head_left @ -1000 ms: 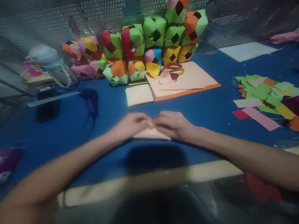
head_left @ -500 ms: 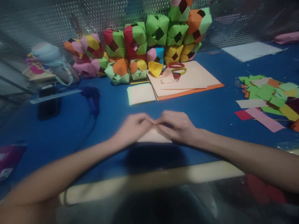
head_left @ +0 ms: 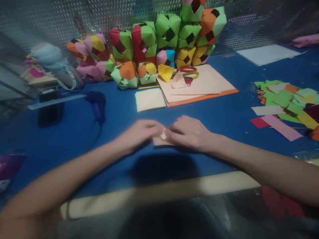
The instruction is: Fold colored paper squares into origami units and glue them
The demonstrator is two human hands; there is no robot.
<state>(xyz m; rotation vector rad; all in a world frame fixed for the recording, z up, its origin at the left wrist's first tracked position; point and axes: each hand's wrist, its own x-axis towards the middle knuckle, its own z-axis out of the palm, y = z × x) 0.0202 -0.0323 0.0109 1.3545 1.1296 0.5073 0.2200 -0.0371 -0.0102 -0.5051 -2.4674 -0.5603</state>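
Note:
A small pale peach sheet of paper (head_left: 160, 142) lies on the blue table in front of me, partly folded over. My left hand (head_left: 142, 132), slightly blurred, is closed on its left side. The fingers of my right hand (head_left: 190, 132) are bent and pressed together on the right side. Between the two hands a small pale flap shows at the fold, and the rest of the paper's upper edge is hidden under the fingers. Just beyond the hands is a stack of pale square papers (head_left: 151, 100).
Behind stand stacked folded-paper balls (head_left: 168, 31). Scissors (head_left: 188, 73) and a yellow folded piece (head_left: 165, 73) rest on large peach sheets (head_left: 209, 81). Coloured scraps (head_left: 281, 99) lie right. Left are a blue glue gun (head_left: 97, 104), a phone (head_left: 50, 113) and a bottle (head_left: 53, 59).
The paper's near edge has moved away from me and its visible part is shallower. A pale flap now shows between the hands, which are slightly farther apart.

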